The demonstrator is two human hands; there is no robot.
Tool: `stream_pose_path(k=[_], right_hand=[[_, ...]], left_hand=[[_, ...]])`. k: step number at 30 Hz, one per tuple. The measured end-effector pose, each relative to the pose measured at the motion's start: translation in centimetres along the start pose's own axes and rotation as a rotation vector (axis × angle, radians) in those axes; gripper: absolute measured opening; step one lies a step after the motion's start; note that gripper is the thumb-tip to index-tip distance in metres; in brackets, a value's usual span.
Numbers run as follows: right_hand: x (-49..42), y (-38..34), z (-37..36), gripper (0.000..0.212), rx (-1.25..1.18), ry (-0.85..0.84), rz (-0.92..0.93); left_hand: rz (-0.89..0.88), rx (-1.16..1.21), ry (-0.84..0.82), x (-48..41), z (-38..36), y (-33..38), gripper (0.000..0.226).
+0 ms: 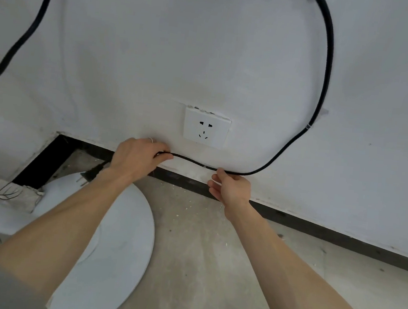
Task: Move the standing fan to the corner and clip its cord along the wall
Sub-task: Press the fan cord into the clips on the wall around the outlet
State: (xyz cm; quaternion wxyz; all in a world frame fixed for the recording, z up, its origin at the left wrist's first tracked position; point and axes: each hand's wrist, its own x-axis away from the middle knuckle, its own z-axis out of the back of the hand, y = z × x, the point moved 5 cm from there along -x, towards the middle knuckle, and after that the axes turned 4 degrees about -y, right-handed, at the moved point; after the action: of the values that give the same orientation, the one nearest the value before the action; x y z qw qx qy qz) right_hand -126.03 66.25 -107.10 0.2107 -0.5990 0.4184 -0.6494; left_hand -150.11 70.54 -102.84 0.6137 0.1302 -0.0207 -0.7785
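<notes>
Head view: your left hand [138, 156] is pinched around the black fan cord [326, 74] low on the white wall [132, 60], apparently to keep the run taut just under the socket [206, 127], while your right hand [230, 185], fingers loosely parted and clamped on nothing, touches the cord from below beside a small clear clip [204, 166] between your hands. The fan's round white base [115, 240] sits beneath your left forearm, near the corner, with the loose plug [94, 170] hanging just behind that wrist, judged ready for the socket above.
</notes>
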Motion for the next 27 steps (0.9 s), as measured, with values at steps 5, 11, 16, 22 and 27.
stream_pose_path(k=[5, 11, 16, 22, 27], right_hand=[[0.0, 0.0, 0.9, 0.014, 0.044, -0.018, 0.033], [0.2, -0.5, 2.4, 0.023, 0.109, -0.050, 0.071], [0.5, -1.5, 3.2, 0.028, 0.147, 0.025, 0.148], [0.7, -2.2, 3.4, 0.026, 0.287, 0.132, 0.236], [0.9, -2.4, 4.5, 0.026, 0.329, 0.164, 0.255]], left_hand=[[0.040, -0.041, -0.075, 0.7, -0.7, -0.2, 0.020], [0.250, 0.015, -0.232, 3.3, -3.2, -2.5, 0.020], [0.418, 0.073, -0.378, 5.7, -5.2, -4.0, 0.025], [0.570, 0.078, -0.590, 10.1, -8.2, -5.0, 0.032], [0.619, 0.142, -0.363, 9.5, -6.5, -5.0, 0.034]])
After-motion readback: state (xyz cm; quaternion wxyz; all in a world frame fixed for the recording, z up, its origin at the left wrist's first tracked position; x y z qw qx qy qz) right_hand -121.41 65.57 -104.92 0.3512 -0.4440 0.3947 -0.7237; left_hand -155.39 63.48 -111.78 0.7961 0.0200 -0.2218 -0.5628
